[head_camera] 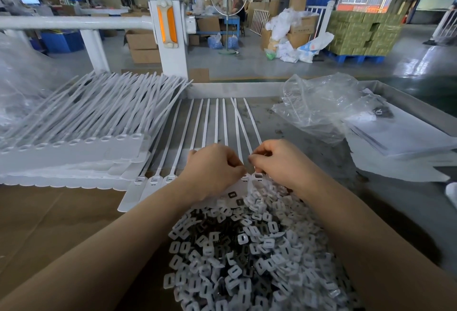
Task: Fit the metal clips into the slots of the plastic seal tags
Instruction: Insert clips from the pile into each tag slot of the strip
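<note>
A strip of joined white plastic seal tags lies across the grey table, its long tails running away from me. A large heap of small clips, white and dark metal, fills the space between my forearms. My left hand rests over the tag heads with fingers curled and fingertips pinched together at the tag row. My right hand is curled too, its fingertips meeting the left hand's just above an open slot. Whatever the fingertips pinch is too small to make out.
A tall stack of seal tag strips stands at the left on brown cardboard. Crumpled clear plastic bags and flat white sheets lie at the right. A white railing post rises beyond the table's far rim.
</note>
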Tool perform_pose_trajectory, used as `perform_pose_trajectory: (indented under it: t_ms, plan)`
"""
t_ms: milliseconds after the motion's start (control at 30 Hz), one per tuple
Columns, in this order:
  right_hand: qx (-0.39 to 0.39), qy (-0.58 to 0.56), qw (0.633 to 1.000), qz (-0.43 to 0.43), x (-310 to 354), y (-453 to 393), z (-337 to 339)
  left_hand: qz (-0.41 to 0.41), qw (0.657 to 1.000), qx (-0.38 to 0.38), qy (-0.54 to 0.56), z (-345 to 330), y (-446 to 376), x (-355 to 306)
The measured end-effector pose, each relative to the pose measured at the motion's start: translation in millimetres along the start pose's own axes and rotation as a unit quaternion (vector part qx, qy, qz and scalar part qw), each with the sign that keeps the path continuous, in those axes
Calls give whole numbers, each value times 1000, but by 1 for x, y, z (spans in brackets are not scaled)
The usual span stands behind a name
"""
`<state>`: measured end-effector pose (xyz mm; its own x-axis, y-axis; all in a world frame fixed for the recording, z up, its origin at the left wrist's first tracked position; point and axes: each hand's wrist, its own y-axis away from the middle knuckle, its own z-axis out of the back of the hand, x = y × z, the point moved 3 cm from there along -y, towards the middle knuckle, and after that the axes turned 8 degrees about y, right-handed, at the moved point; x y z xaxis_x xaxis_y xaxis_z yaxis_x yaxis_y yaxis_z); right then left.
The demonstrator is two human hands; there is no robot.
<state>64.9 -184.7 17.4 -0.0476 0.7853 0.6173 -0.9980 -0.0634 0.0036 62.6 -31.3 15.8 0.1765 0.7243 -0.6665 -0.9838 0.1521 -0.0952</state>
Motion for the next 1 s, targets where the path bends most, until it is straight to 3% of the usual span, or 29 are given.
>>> perform_pose_trajectory:
  t_ms: [300,600,833,1000]
  plan:
    - [9,1,1000,-2,3,4,0,95,995,-3,22,-2,1,13]
    - [23,4,1000,15,9,10,3,105,993,27,46,-2,0,14]
    - [148,30,984,99,18,19,9,85,990,6,112,8,-1,21]
    - [175,50,978,105,13,20,20,81,989,4,125,9,-1,23]
